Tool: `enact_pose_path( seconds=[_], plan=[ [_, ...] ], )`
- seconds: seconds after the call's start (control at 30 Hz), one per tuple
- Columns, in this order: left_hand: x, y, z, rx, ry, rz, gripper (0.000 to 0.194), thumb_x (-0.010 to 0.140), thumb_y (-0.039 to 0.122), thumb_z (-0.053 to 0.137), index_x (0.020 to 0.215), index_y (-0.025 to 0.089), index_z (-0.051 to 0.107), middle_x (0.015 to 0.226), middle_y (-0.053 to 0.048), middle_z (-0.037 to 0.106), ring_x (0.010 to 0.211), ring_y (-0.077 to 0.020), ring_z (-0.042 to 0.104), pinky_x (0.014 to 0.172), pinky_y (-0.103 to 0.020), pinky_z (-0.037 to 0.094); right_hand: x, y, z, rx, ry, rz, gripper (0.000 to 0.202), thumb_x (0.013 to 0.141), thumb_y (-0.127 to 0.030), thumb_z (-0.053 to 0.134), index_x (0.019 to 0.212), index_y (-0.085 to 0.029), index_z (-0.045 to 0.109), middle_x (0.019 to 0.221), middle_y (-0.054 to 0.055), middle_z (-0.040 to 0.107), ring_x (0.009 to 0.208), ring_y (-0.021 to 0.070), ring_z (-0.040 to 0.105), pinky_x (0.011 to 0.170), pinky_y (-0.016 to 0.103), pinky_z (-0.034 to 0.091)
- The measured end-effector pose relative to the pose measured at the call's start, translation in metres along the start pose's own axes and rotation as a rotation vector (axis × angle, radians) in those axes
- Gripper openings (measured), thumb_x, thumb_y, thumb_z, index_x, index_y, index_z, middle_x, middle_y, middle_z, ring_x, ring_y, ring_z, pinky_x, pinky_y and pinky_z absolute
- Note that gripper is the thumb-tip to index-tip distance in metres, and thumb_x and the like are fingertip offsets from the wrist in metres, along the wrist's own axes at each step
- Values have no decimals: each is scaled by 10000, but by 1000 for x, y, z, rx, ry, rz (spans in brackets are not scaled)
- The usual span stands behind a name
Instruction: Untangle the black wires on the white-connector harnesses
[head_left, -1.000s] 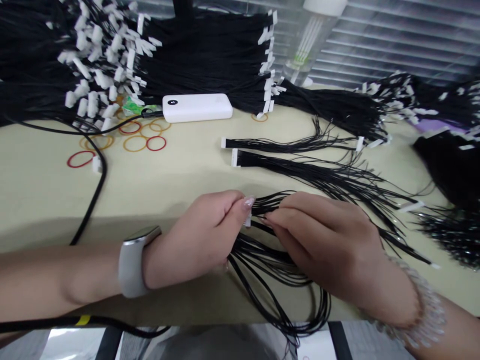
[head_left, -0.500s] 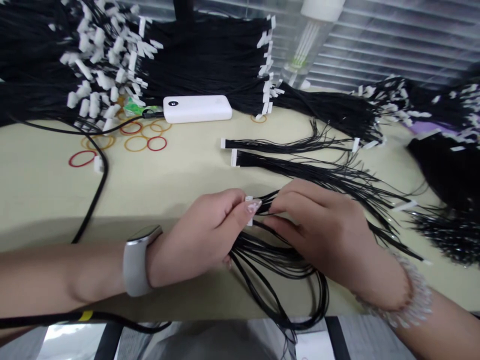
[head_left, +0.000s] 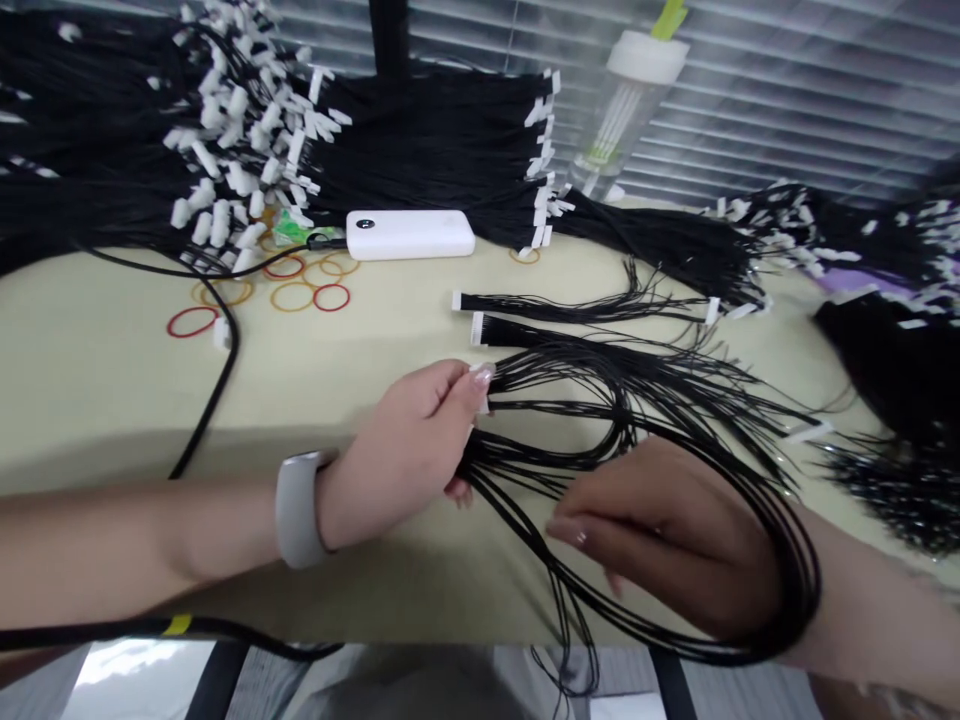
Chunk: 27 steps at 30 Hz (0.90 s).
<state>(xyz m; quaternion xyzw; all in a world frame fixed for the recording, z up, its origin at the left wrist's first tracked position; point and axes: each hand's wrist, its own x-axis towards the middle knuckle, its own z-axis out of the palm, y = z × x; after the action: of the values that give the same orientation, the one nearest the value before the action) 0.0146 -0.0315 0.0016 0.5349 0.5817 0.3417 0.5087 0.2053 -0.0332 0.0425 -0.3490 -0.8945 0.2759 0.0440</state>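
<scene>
Apart, with left hand (head_left: pixel 412 435) clamped on white plastic connector (head_left: pixel 484 405), thin black wires (head_left: pixel 799 590) looping toward four o'clock around right hand (head_left: pixel 671 525), grip unclear.

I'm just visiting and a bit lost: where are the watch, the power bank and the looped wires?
Watch (head_left: pixel 298 512): head view, on its pale strap.
Power bank (head_left: pixel 412 236): head view, middle of its white casing.
Looped wires (head_left: pixel 804 590): head view, on the loop's outer bend, over the right arm.
</scene>
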Motion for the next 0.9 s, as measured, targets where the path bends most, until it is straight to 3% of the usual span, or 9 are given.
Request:
enact_pose_path(
  seconds=[0.1,0.33,0.67,0.9],
  plan=[
    [0,0,0,13,2,3,342,814,495,348,666,192,403,521,61,368,336,-59,438,294,-164,418,14,0,12,85,-117,95,333,877,-268,356,592,-152,485,499,-50,458,466,35,387,466,180,278],
    [-1,-1,1,61,7,29,324,824,459,350,642,193,385,497,66,357,331,-57,431,288,-149,398,23,0,30,151,-32,123,288,862,-240,366,622,-159,504,530,-52,418,502,38,353,467,189,231],
    [-1,-2,1,66,-15,45,343,835,477,310,661,194,396,510,64,363,334,-55,449,306,-147,400,24,-4,27,73,22,96,184,827,-177,393,694,-194,518,628,-62,516,553,40,400,530,181,267],
    [-1,-2,2,57,-8,15,327,824,467,339,653,193,393,523,60,355,336,-57,431,286,-151,394,22,-2,29,98,3,90,264,860,-229,351,639,-169,481,566,-45,461,507,46,346,499,195,235]
  ],
)
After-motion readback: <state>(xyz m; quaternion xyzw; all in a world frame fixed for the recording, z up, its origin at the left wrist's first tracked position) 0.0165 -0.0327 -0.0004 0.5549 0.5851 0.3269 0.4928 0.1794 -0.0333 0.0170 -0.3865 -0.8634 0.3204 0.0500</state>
